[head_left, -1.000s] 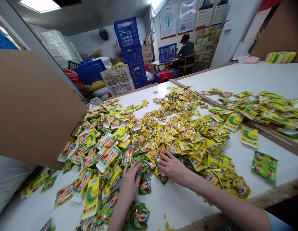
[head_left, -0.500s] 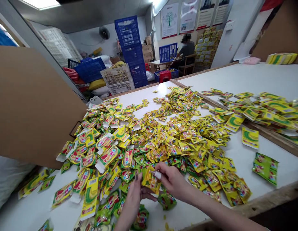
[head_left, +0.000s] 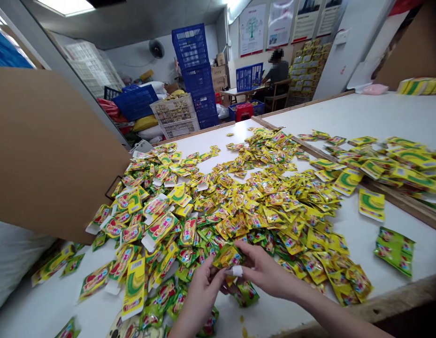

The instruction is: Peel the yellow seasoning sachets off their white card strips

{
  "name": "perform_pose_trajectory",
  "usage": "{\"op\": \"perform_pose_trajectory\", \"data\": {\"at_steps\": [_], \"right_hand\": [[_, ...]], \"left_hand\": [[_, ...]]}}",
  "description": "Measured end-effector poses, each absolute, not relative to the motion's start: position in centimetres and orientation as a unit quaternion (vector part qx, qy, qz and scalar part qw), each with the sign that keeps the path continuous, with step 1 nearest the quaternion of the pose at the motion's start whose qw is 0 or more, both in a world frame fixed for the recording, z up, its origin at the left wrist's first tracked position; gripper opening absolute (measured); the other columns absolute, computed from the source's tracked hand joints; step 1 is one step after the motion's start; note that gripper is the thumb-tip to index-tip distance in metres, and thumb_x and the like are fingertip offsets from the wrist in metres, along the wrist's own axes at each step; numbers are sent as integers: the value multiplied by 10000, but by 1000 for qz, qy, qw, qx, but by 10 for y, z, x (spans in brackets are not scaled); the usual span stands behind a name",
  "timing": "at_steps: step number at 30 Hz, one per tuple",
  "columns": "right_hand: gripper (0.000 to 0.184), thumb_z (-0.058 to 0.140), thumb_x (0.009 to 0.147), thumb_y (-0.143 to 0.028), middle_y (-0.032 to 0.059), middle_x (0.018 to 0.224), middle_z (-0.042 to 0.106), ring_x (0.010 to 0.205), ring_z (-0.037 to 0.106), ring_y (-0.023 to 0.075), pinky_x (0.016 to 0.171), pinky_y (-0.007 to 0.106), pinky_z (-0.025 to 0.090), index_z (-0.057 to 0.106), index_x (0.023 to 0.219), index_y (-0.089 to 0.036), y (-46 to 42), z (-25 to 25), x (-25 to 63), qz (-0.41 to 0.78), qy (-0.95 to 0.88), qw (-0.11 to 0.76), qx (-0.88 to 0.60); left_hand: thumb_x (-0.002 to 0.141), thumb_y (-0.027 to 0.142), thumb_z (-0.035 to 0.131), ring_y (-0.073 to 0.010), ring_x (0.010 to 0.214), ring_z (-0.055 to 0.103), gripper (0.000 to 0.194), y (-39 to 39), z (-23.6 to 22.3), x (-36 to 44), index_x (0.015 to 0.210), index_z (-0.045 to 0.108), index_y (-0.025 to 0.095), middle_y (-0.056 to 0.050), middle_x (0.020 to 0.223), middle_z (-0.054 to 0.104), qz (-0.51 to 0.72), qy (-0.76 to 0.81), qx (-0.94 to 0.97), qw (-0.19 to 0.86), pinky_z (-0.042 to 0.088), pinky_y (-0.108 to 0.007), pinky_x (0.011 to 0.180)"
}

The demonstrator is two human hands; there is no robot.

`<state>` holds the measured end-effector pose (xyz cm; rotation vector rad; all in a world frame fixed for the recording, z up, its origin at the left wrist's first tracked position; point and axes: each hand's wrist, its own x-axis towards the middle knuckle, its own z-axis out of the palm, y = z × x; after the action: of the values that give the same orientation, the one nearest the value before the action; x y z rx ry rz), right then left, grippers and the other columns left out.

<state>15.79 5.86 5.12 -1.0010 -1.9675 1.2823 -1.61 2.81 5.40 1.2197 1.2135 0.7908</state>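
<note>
In front of me, at the table's near side, my left hand (head_left: pixel 202 287) and my right hand (head_left: pixel 264 270) pinch a small yellow-and-green sachet (head_left: pixel 226 257) between them. A white wrap (head_left: pixel 236 271) shows at a fingertip of my right hand. Just below my fingers lies a green sachet (head_left: pixel 246 294), partly covered by the hands. Beyond them spreads a heap of yellow sachets (head_left: pixel 255 191). Left of it are many flat yellow cartons (head_left: pixel 134 286) with red and green print, some with open white flaps. My curled fingers hide the sachet's lower part.
A large cardboard sheet (head_left: pixel 56 150) leans at the left. Wooden strips (head_left: pixel 397 199) divide and edge the white table (head_left: pixel 348 239). More flat cartons (head_left: pixel 411 157) lie on the right. Stacked blue crates (head_left: pixel 195 70) and a seated person (head_left: pixel 278 72) are at the back.
The sachet has turned, from upright with its yellow face showing to lying flatter. My left thumb has come across to the wrapped fingertip. The view has shifted slightly.
</note>
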Motion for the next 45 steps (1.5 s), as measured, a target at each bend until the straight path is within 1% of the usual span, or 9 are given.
{"op": "perform_pose_trajectory", "data": {"at_steps": [3, 6, 9, 14, 21, 25, 32, 37, 45], "right_hand": [[140, 389, 822, -107, -15, 724, 572, 582, 556, 112, 530, 210, 436, 495, 874, -181, 56, 48, 166, 447, -750, 270, -406], [172, 425, 754, -62, 27, 777, 586, 740, 549, 171, 641, 266, 418, 524, 832, -179, 49, 48, 178, 260, -839, 211, -429], [222, 464, 678, -27, 81, 886, 601, 802, 548, 222, 633, 296, 400, 558, 823, -166, 37, 45, 187, 147, -895, 95, -410], [329, 511, 541, 3, 92, 828, 621, 714, 582, 232, 520, 278, 353, 582, 834, -129, 24, 31, 186, 110, -918, -36, -379], [207, 489, 688, -38, 51, 832, 611, 732, 577, 173, 614, 250, 408, 568, 829, -167, 43, 63, 208, 261, -876, 98, -393], [143, 507, 812, -197, 27, 816, 576, 672, 534, 136, 572, 230, 439, 558, 943, -173, 57, 90, 210, 438, -741, 334, -385], [191, 508, 846, -222, 25, 846, 553, 694, 526, 115, 583, 208, 452, 525, 1036, -209, 71, 114, 169, 518, -638, 508, -260], [255, 483, 750, -45, 57, 917, 537, 872, 506, 172, 761, 286, 426, 569, 946, -183, 78, 127, 171, 375, -772, 449, -248], [241, 456, 721, 19, 32, 843, 553, 742, 534, 140, 657, 238, 407, 588, 801, -165, 75, 145, 186, 299, -900, 124, -291]], "left_hand": [[876, 437, 356, -163, 639, 621, 300, 42, 65, -33, 829, 513, 186, -21, 695, 647, 266, 546, 606, 514, 483, -255, 594], [906, 429, 145, -198, 760, 630, 452, 70, 75, -62, 838, 527, 197, -65, 805, 667, 163, 680, 659, 278, 474, -302, 689], [858, 474, 275, -335, 850, 601, 418, 102, 72, -84, 896, 522, 139, -180, 857, 648, 106, 769, 619, 119, 424, -460, 751], [739, 436, 520, -423, 942, 557, 575, 128, 49, -81, 1130, 402, 31, -263, 917, 619, 96, 775, 618, 90, 395, -515, 775], [760, 329, 467, -242, 957, 589, 359, 104, 63, -66, 1072, 463, 153, -109, 1022, 612, 189, 687, 667, 217, 448, -350, 827], [754, 292, 498, -203, 948, 602, 404, 63, 78, -50, 1137, 484, 164, -79, 1083, 623, 305, 515, 589, 543, 451, -318, 844], [659, 390, 660, -189, 700, 584, 280, 26, 79, -14, 800, 647, 149, -41, 718, 638, 397, 438, 366, 719, 457, -302, 693], [593, 372, 740, -95, 550, 435, 312, 28, 85, 0, 690, 547, 147, 34, 605, 476, 383, 425, 432, 697, 370, -213, 517], [639, 270, 686, -76, 565, 348, 269, 23, 74, 8, 755, 466, 166, 57, 620, 429, 281, 471, 512, 661, 319, -198, 517]]}}
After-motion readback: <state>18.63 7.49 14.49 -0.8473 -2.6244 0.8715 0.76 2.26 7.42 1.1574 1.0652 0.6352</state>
